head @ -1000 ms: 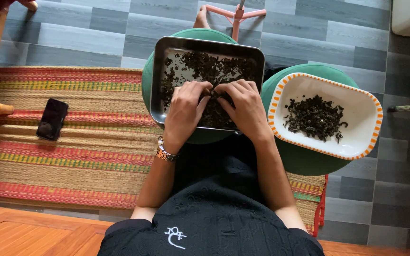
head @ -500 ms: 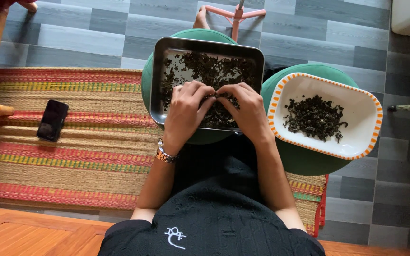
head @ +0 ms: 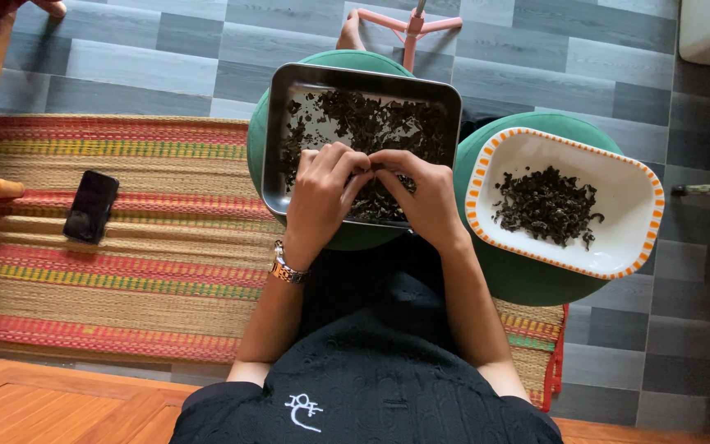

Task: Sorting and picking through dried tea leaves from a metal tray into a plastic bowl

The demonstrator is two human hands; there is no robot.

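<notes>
Grey tiled floor (head: 536, 49) fills the view from above, with a striped woven mat (head: 125, 271) in red, yellow and tan laid across its left side. Two round green stools (head: 527, 284) stand side by side. On the left one sits a metal tray (head: 277, 123) scattered with dark dried leaves (head: 371, 123); on the right one, a white dish with an orange rim (head: 618, 185) holds a smaller heap. Over the tray's near edge, the left hand (head: 322, 193) and right hand (head: 425, 193) meet, fingertips pinched together on a small bit of leaf. A gold wristwatch (head: 288, 267) circles the left wrist. A black phone (head: 90, 205) lies on the mat.
</notes>
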